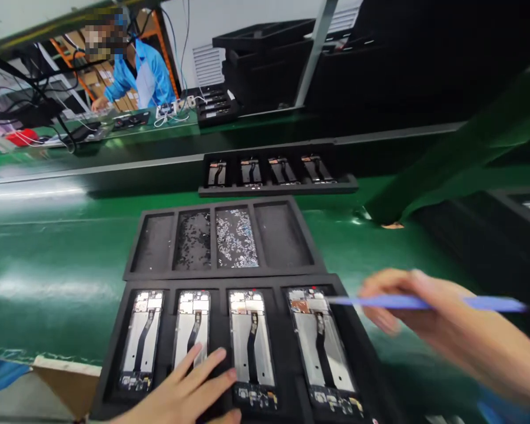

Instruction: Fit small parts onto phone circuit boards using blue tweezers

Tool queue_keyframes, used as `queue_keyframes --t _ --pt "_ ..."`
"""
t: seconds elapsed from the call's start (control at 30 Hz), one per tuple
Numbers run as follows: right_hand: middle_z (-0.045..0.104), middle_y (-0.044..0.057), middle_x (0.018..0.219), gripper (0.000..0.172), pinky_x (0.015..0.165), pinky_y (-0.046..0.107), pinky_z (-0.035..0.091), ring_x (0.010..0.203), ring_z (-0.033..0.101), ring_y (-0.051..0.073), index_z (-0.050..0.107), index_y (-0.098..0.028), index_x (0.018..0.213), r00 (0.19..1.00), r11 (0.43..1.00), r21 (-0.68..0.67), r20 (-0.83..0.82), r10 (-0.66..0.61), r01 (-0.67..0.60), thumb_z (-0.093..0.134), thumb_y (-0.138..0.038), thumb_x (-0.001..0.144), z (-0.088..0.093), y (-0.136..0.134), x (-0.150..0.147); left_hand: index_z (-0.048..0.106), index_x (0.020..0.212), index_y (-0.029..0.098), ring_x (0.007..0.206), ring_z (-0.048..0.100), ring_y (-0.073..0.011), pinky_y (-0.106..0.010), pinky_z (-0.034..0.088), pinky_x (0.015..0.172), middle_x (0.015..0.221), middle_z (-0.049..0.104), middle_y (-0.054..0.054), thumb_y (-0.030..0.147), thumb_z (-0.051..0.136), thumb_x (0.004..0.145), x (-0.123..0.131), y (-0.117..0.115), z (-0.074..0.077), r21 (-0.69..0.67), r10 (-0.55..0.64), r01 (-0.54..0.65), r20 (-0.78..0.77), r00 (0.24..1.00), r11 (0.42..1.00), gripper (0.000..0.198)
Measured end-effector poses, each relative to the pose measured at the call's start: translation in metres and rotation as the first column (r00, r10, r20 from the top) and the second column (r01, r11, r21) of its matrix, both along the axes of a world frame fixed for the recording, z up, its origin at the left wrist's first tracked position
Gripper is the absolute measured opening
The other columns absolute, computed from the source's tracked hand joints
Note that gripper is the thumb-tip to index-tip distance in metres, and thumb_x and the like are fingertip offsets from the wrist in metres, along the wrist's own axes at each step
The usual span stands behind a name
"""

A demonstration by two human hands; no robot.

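Note:
My left hand (198,386) lies with spread fingers over the lower part of the second phone (192,324) and the divider beside it. Four slots of a black foam tray (282,353) hold opened phones with bare circuit boards and black ribbon cables. On the right, my right hand (428,300), blurred by motion, grips slim blue tweezers (393,302). Their thin tip points left at the top of the rightmost phone (324,347); I cannot tell whether it touches. The third phone (251,347) sits just right of my left fingertips.
Behind stands another foam tray (283,235), with tiny dark pieces (193,241) and shiny small pieces (237,238) in two compartments. Farther back is a tray of phones (278,187). A green post (419,171) rises at right. A person in blue (152,70) works across the bench.

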State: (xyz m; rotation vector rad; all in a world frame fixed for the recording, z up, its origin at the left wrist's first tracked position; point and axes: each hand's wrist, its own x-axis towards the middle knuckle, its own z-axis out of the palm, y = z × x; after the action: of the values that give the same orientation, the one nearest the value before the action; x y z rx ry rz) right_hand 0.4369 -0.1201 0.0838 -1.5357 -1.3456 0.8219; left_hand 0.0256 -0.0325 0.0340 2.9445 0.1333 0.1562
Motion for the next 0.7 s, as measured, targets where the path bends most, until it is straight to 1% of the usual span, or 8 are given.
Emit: queue_keyframes --t 0.07,0.13,0.2,0.27,0.4,0.5,0.6,0.7 --pt "0.064 0.006 0.063 0.045 0.058 0.032 0.05 0.062 0.062 0.019 0.073 -0.022 0.081 0.999 0.999 -0.048 -0.048 -0.015 0.013 0.051 -0.055 0.102 0.004 0.049 -0.016 0.062 0.136 0.024 0.146 0.044 -0.0316 -0.056 0.039 0.121 0.147 0.058 -0.011 0.026 0.065 0.096 0.033 0.035 0.017 -0.049 -0.035 0.033 -0.041 0.999 0.998 0.041" --pt "0.062 0.003 0.066 0.043 0.064 0.031 0.048 0.067 0.058 0.017 0.068 -0.019 0.073 0.996 0.999 -0.034 -0.08 -0.036 0.033 0.062 -0.055 0.096 -0.005 0.095 -0.03 0.062 0.133 0.013 0.136 0.052 -0.032 -0.052 0.046 0.114 0.138 0.061 -0.018 0.024 0.059 0.099 0.067 0.074 0.023 -0.071 0.051 -0.055 -0.061 0.997 0.996 0.036" --pt "0.056 -0.001 0.061 0.045 0.06 0.028 0.044 0.061 0.052 0.014 0.068 -0.018 0.076 0.983 1.0 0.008 -0.183 -0.01 0.012 0.064 -0.059 0.094 -0.023 0.134 -0.04 0.061 0.129 0.006 0.125 0.056 -0.0354 -0.055 0.05 0.104 0.13 0.061 -0.022 0.032 0.067 0.096 0.096 0.106 0.019 -0.052 0.155 -0.159 -0.075 0.985 0.986 0.042" --pt "0.054 -0.002 0.06 0.048 0.057 0.027 0.044 0.058 0.051 0.013 0.069 -0.016 0.082 0.97 1.0 0.024 -0.24 0.026 -0.02 0.061 -0.062 0.094 -0.044 0.157 -0.042 0.065 0.121 0.008 0.112 0.06 -0.0332 -0.05 0.052 0.095 0.117 0.065 -0.017 0.044 0.075 0.09 0.116 0.125 0.008 -0.067 0.185 -0.192 -0.087 0.979 0.979 0.048" --pt "0.063 0.002 0.077 0.048 0.055 0.027 0.049 0.059 0.057 0.012 0.069 -0.015 0.097 0.961 0.996 -0.023 -0.268 0.074 -0.083 0.053 -0.06 0.1 -0.075 0.16 -0.025 0.067 0.114 0.015 0.094 0.062 -0.0235 -0.038 0.049 0.082 0.101 0.065 -0.006 0.047 0.079 0.086 0.137 0.126 -0.014 -0.178 0.19 -0.203 -0.09 0.978 0.963 0.045" --pt "0.061 0.001 0.078 0.04 0.052 0.024 0.047 0.057 0.055 0.01 0.07 -0.016 0.099 0.981 0.993 -0.065 -0.17 0.09 -0.102 0.05 -0.051 0.104 -0.08 0.147 -0.009 0.066 0.115 0.015 0.093 0.06 -0.0234 -0.039 0.044 0.08 0.102 0.065 -0.007 0.042 0.072 0.091 0.145 0.119 -0.018 -0.262 0.178 -0.177 -0.018 0.984 0.949 0.037" --pt "0.064 0.0 0.074 0.027 0.051 0.023 0.049 0.058 0.059 0.011 0.07 -0.018 0.102 0.989 0.994 -0.034 0.099 0.107 -0.104 0.052 -0.038 0.105 -0.074 0.137 -0.007 0.065 0.114 0.013 0.092 0.059 -0.0236 -0.039 0.042 0.079 0.102 0.065 -0.008 0.036 0.065 0.096 0.148 0.117 -0.014 -0.286 0.172 -0.156 0.031 0.985 0.945 0.03" --pt "0.073 0.003 0.082 0.012 0.061 0.025 0.058 0.069 0.07 0.015 0.068 -0.018 0.106 0.884 0.955 0.196 0.454 0.112 -0.222 0.059 -0.022 0.1 -0.069 0.127 -0.017 0.065 0.119 0.009 0.094 0.059 -0.025 -0.04 0.044 0.081 0.104 0.067 -0.01 0.037 0.061 0.099 0.147 0.114 -0.012 -0.197 0.163 -0.153 0.034 0.986 0.968 0.035"
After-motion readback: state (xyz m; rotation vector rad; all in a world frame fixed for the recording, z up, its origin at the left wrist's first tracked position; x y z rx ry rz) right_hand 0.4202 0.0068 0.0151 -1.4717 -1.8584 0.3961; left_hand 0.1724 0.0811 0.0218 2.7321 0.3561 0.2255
